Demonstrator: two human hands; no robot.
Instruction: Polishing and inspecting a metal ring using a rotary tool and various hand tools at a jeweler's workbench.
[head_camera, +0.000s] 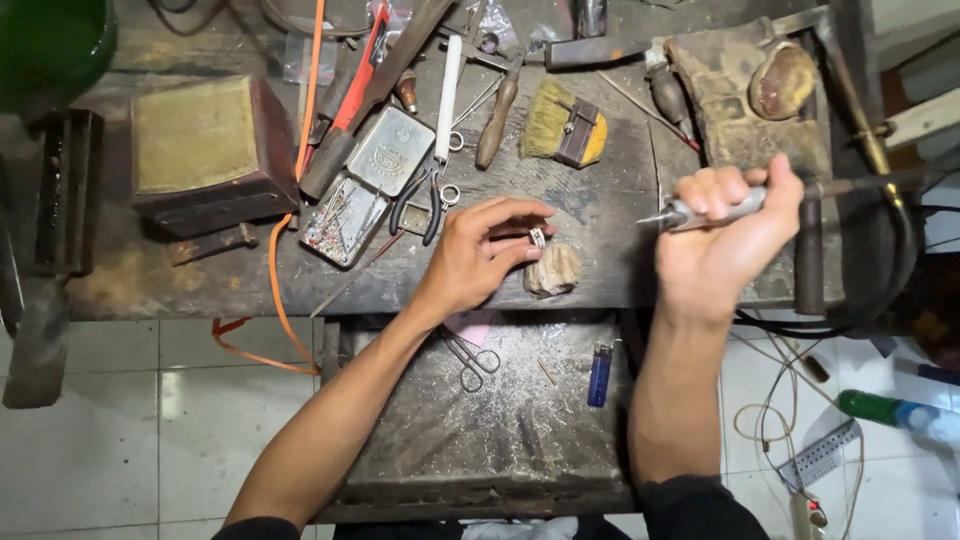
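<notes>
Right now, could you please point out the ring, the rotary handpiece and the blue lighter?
ring (538, 237), head view, on its silver band between the left fingertips.
rotary handpiece (683, 214), head view, on its metal nose.
blue lighter (599, 375), head view, mid-body.

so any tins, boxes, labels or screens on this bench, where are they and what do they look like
Open metal tin: left of the left hand, grey embossed lid hinged up, tray full of small pins.
Boxy brown block: far left of the bench, tan top.
Blue lighter: in the lower tray, small, upright.
No screens or signs in view.
</notes>
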